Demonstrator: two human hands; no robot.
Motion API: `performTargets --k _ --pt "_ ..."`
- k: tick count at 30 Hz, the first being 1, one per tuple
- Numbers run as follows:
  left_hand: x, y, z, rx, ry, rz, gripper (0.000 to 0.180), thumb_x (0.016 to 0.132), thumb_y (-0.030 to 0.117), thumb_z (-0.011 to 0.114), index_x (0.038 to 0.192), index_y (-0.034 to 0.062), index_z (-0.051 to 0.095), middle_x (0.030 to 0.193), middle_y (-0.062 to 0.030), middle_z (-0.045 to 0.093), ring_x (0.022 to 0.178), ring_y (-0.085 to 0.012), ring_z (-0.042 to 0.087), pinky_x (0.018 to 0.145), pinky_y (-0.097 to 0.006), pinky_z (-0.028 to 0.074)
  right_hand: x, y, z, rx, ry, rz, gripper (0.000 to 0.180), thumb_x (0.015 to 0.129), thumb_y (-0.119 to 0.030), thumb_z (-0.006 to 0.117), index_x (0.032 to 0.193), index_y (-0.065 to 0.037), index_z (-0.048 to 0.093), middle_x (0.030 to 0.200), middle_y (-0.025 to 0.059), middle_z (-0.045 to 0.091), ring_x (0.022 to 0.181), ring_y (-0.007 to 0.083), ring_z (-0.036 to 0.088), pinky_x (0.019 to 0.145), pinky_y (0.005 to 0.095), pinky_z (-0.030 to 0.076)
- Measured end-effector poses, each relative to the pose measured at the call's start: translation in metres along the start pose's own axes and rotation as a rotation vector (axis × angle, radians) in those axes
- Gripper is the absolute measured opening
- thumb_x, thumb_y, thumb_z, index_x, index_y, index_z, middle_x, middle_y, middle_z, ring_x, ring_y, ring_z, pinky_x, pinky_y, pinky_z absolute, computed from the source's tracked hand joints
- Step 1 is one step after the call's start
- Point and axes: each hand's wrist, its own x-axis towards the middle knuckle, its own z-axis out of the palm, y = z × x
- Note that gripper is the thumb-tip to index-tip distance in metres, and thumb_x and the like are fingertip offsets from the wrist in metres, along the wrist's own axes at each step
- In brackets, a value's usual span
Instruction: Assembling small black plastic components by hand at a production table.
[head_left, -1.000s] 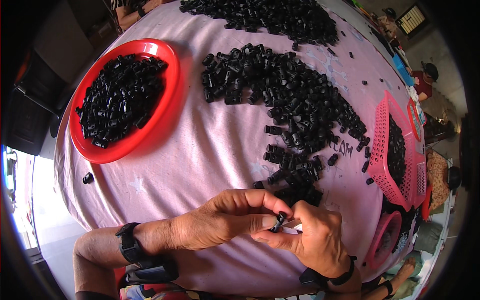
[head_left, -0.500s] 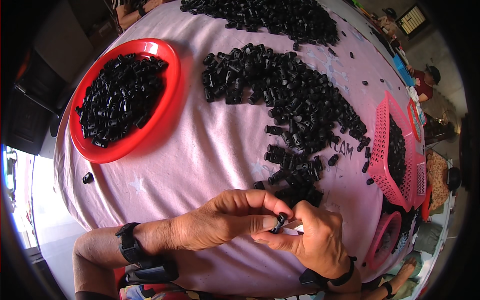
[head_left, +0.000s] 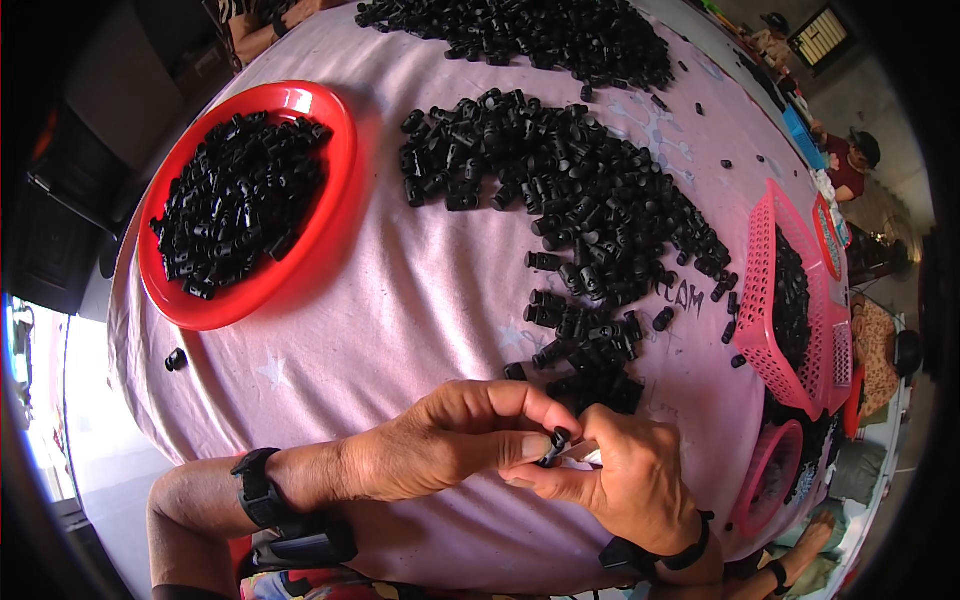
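My left hand [head_left: 450, 437] pinches a small black plastic cord lock [head_left: 555, 445] between thumb and forefinger, near the front of the table. Right against it, my right hand [head_left: 637, 475] is closed around a thin pale object [head_left: 584, 459], mostly hidden by the fingers. The right thumb reaches under the cord lock, and the fingertips of both hands nearly meet. Just beyond my hands, a long loose heap of similar black cord locks [head_left: 600, 190] curves up the cloth. At the left, a red plate [head_left: 342, 170] holds a mound of black pieces.
A pink, wrinkled cloth [head_left: 400, 340] covers the table. One black piece [head_left: 175, 359] lies alone near the plate. Another black heap [head_left: 560, 40] lies at the far side. Pink baskets [head_left: 762, 320] stand along the right. Other people [head_left: 850, 175] sit farther right; a bare limb [head_left: 805, 550] shows lower right.
Both hands keep the same grip and have barely moved. The view has shifted very slightly.
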Motion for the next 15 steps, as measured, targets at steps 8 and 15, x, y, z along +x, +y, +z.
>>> performTargets --k 8,15 --pt "0.0002 -0.0012 0.0005 -0.014 0.006 -0.003 0.025 0.097 0.005 0.051 0.121 0.0030 0.056 0.110 -0.0004 0.060 0.103 -0.0052 0.052 0.092 -0.022 0.042 -0.0005 -0.0009 0.0009 0.000 -0.043 0.011 0.053 0.071 -0.053 0.076 0.070 -0.005 0.053 0.055 0.0047 0.059 0.049 0.0232 0.063 0.045 0.0342 0.048" --pt "-0.0003 0.0032 0.0018 -0.027 0.008 -0.014 0.025 0.097 0.005 0.051 0.121 0.0034 0.056 0.112 -0.0002 0.059 0.104 -0.0054 0.051 0.093 -0.022 0.041 0.0002 0.0008 0.0012 0.053 0.018 0.005 0.053 0.071 -0.053 0.077 0.067 -0.007 0.049 0.053 0.0051 0.056 0.047 0.0221 0.062 0.043 0.0323 0.048"
